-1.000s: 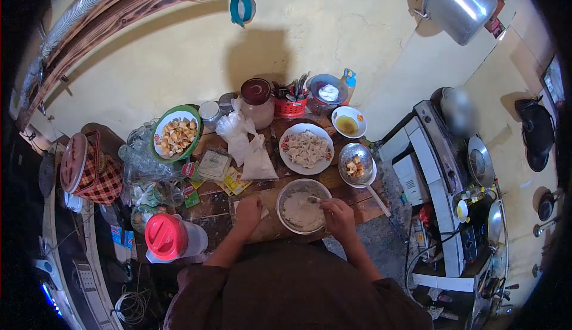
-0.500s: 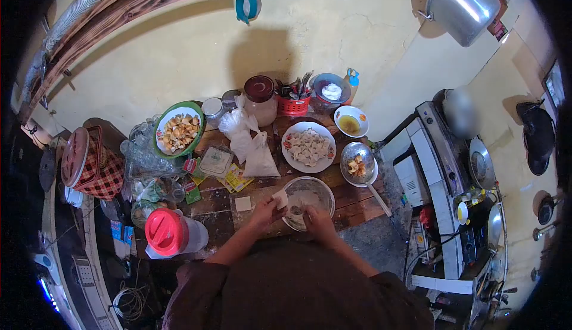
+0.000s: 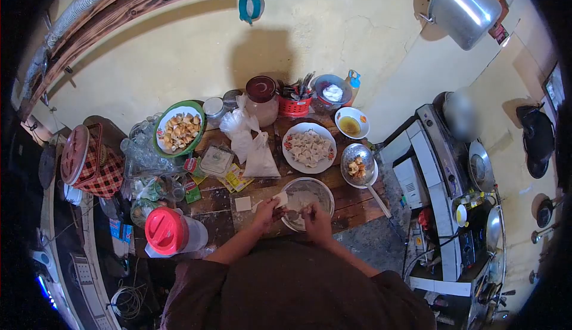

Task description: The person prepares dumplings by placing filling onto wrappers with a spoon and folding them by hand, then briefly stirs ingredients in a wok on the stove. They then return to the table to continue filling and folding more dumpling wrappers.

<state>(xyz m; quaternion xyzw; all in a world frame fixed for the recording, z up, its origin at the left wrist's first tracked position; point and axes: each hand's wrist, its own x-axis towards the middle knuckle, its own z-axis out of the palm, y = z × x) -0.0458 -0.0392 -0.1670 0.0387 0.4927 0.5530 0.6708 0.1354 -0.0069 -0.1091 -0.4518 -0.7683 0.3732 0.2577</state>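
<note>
A pale square dough wrapper [image 3: 281,198] is pinched in the fingers of my left hand [image 3: 267,214], at the left rim of a clear bowl [image 3: 329,194]. Pale, pasty filling [image 3: 305,199] lies in that bowl. Over its near side is my right hand [image 3: 318,221], its fingers closed together; what they hold is too small to make out. Another square wrapper [image 3: 243,203] lies on the table left of my left hand. Beyond the bowl, a white plate [image 3: 290,164] carries several folded dumplings [image 3: 309,146].
A strainer [image 3: 353,171] with browned pieces rests at the right, below a small bowl of yellowish liquid [image 3: 349,125]. Fried pieces fill a plate with a green rim [image 3: 199,140]. A pitcher with a red lid [image 3: 166,231] stands left; flour bags [image 3: 260,158] sit behind. A stove [image 3: 471,240] is at right.
My right hand has risen slightly over the bowl, its fingers drawn closer to my left hand. The wrapper in my left hand has shifted and tilted a little.
</note>
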